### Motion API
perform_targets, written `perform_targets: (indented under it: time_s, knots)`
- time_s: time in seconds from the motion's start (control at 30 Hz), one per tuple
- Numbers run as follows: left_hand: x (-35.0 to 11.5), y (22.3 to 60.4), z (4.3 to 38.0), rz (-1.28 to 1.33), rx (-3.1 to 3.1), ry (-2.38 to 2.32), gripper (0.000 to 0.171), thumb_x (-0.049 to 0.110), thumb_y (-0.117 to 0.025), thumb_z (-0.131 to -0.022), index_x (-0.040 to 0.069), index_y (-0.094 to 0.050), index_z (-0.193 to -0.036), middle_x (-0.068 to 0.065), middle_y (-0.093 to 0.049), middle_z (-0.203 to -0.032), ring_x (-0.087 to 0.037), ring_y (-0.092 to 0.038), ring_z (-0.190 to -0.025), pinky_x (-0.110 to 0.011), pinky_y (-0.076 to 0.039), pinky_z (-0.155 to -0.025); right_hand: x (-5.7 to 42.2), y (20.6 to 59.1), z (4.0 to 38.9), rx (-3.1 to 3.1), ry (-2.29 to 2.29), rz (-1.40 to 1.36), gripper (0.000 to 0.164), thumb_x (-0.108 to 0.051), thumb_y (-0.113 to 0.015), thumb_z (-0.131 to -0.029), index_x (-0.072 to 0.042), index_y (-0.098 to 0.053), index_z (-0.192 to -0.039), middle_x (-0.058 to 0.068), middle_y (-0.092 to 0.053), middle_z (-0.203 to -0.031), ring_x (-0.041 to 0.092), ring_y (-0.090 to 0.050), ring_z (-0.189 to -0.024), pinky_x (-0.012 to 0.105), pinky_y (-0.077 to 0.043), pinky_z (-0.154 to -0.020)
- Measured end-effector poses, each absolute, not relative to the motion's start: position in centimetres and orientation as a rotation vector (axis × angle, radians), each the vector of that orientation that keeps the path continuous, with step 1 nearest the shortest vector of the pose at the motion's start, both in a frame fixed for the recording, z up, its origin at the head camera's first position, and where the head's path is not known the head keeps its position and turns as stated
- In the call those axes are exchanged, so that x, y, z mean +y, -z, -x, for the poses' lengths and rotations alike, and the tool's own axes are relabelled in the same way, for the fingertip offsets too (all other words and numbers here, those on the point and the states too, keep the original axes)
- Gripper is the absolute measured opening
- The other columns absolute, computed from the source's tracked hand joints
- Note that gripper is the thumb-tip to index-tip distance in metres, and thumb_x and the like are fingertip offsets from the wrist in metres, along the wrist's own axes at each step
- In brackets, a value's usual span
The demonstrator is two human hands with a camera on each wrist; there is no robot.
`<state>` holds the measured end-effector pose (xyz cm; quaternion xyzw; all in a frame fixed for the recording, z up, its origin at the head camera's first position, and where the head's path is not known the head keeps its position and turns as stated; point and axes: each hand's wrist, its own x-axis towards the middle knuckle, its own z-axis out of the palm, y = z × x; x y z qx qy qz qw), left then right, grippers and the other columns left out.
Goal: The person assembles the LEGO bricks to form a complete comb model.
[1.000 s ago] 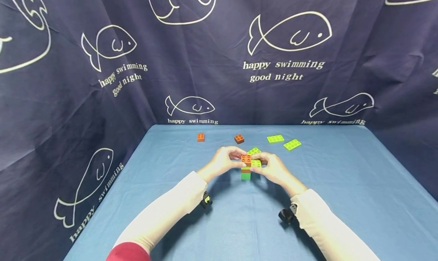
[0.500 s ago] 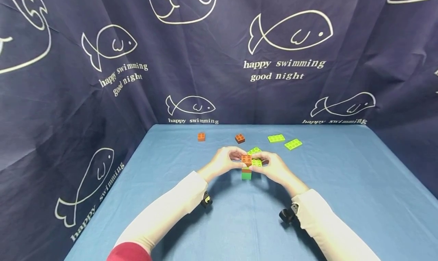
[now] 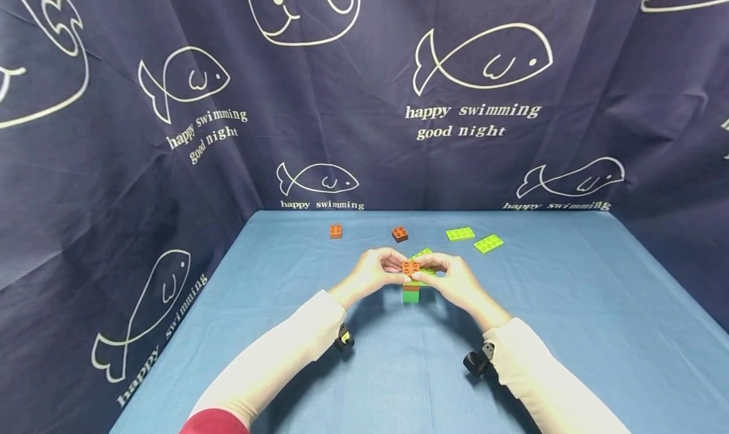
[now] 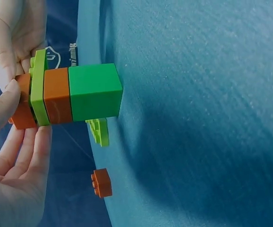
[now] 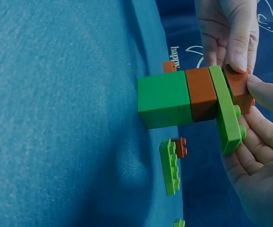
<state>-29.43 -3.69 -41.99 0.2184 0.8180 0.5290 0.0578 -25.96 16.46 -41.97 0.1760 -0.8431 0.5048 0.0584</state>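
A small tower of toy building bricks stands on the blue cloth. Its base is a green brick [image 4: 95, 92], with an orange brick [image 4: 57, 97] on it and a lime plate [image 5: 227, 116] above, which sticks out toward the right. On top sits another orange brick [image 3: 411, 267], slightly tilted, with a thin dark gap against the plate in the wrist views. My left hand [image 3: 373, 274] pinches this top brick between thumb and fingers from the left. From the right, my right hand [image 3: 454, 281] grips it too, its thumb at the brick's near edge.
Behind the tower lies a lime plate [image 3: 423, 253], partly hidden by my right hand. Farther back are two loose orange bricks [image 3: 336, 231] and two more lime plates [image 3: 488, 243]. A dark fish-print curtain [image 3: 353, 117] hangs behind the table.
My right thumb and fingertips have shifted left, from beside the lime plate onto the top orange brick. The left hand keeps its place on that brick. The head view has tilted slightly.
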Motion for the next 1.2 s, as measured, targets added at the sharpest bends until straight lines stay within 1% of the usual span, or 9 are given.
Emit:
perform_targets:
  time_s: [0.13, 0.23, 0.37, 0.67, 0.9, 1.2]
  knots:
    - [-3.7, 41.9, 29.4, -0.626, 2.489, -1.610, 0.031, 0.009, -0.083, -0.075, 0.004, -0.071, -0.103, -0.014, -0.074, -0.097, -0.021, -0.071, -0.087, -0.021, -0.057, -0.074, 16.5, 42.1, 26.1, -2.569, -1.509, -0.522, 0.029, -0.023, -0.077, -0.084, -0.010, -0.072, -0.109, 0.007, -0.073, -0.107, 0.025, -0.066, -0.101, 0.045, -0.053, -0.091]
    - [-3.7, 42.3, 29.4, -0.623, 2.473, -1.630, 0.031, 0.010, -0.084, -0.073, 0.005, -0.072, -0.101, -0.012, -0.074, -0.094, -0.015, -0.071, -0.083, -0.022, -0.058, -0.073, 16.4, 42.3, 26.0, -2.569, -1.516, -0.519, 0.030, -0.023, -0.077, -0.084, -0.009, -0.072, -0.109, 0.007, -0.073, -0.107, 0.025, -0.066, -0.102, 0.045, -0.053, -0.091]
    - [-3.8, 42.7, 29.5, -0.601, 2.453, -1.651, 0.031, 0.009, -0.085, -0.073, 0.006, -0.073, -0.101, -0.011, -0.075, -0.093, -0.011, -0.071, -0.080, -0.022, -0.058, -0.072, 16.4, 42.5, 26.0, -2.564, -1.544, -0.513, 0.030, -0.021, -0.077, -0.083, -0.007, -0.072, -0.109, 0.008, -0.073, -0.107, 0.026, -0.066, -0.104, 0.046, -0.052, -0.093]
    - [-3.8, 42.3, 29.4, -0.599, 2.465, -1.652, 0.030, 0.010, -0.085, -0.073, 0.005, -0.073, -0.101, -0.011, -0.075, -0.093, -0.012, -0.071, -0.080, -0.022, -0.058, -0.071, 16.3, 42.7, 26.2, -2.564, -1.538, -0.483, 0.028, -0.021, -0.077, -0.084, -0.009, -0.072, -0.109, 0.008, -0.072, -0.107, 0.027, -0.065, -0.106, 0.048, -0.051, -0.096]
    - [-3.9, 42.0, 29.4, -0.624, 2.575, -1.524, 0.030, 0.014, -0.085, -0.073, 0.008, -0.073, -0.100, -0.007, -0.074, -0.090, -0.009, -0.068, -0.076, -0.020, -0.056, -0.068, 16.2, 42.7, 26.0, -2.577, -1.545, -0.459, 0.030, -0.021, -0.076, -0.084, -0.006, -0.070, -0.110, 0.010, -0.072, -0.108, 0.028, -0.065, -0.107, 0.048, -0.050, -0.097]
    - [-3.8, 41.9, 29.4, -0.590, 2.566, -1.500, 0.027, 0.015, -0.084, -0.074, 0.009, -0.073, -0.098, -0.005, -0.074, -0.090, -0.009, -0.068, -0.078, -0.020, -0.056, -0.069, 16.3, 43.1, 26.0, -2.545, -1.538, -0.509, 0.032, -0.021, -0.075, -0.086, -0.005, -0.069, -0.113, 0.012, -0.070, -0.113, 0.030, -0.064, -0.110, 0.047, -0.050, -0.099]
